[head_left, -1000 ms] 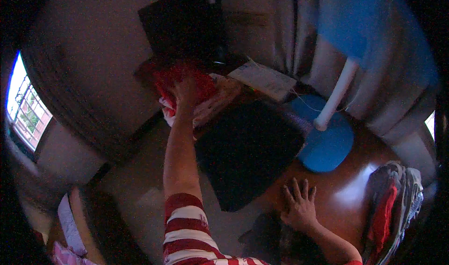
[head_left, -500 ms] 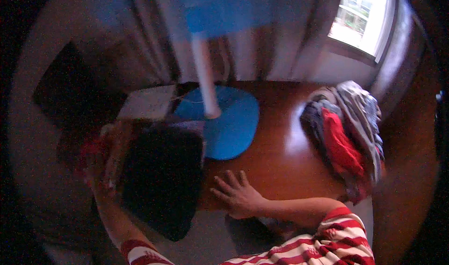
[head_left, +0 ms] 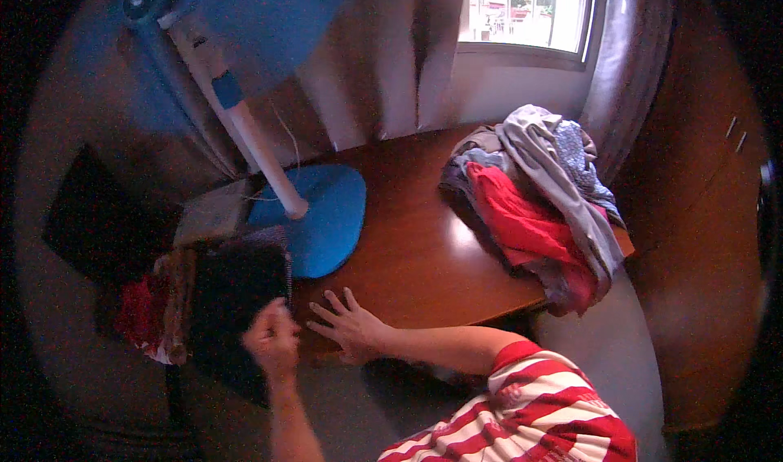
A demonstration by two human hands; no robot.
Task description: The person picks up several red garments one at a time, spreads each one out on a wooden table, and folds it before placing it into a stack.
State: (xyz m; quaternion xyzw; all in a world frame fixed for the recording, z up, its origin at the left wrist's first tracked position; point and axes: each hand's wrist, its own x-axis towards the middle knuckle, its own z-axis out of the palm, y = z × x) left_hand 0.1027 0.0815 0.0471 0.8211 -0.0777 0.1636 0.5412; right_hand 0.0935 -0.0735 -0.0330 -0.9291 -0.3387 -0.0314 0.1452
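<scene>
Dark cloth (head_left: 224,307) lies flat near the left end of the desk (head_left: 400,217); all clock positions are taken about it. Left hand (head_left: 273,340) at 4 o'clock, over the cloth's near right margin; fingers curled and blurred, so cannot tell whether the grip pinches anything or whether it touches the cloth. Right hand (head_left: 351,327) at 3 to 4 o'clock, palm down by the desk's front edge, fingers spread, grip holding nothing. Step in hand, as judged: sorting or arranging cloth, at a point between one hold and another. A further move on the dark cloth would probably call for a clear pinch on its margin by the left, with the right as a steady prop. Red cloth (head_left: 139,311) at 9 o'clock, beside it; pale flat box (head_left: 210,213) near 12; blue fan base (head_left: 330,225) just short of 2. Heaped clothes pile (head_left: 559,205) well apart, between 2 and 3; window (head_left: 522,13) beyond, between 1 and 2.
</scene>
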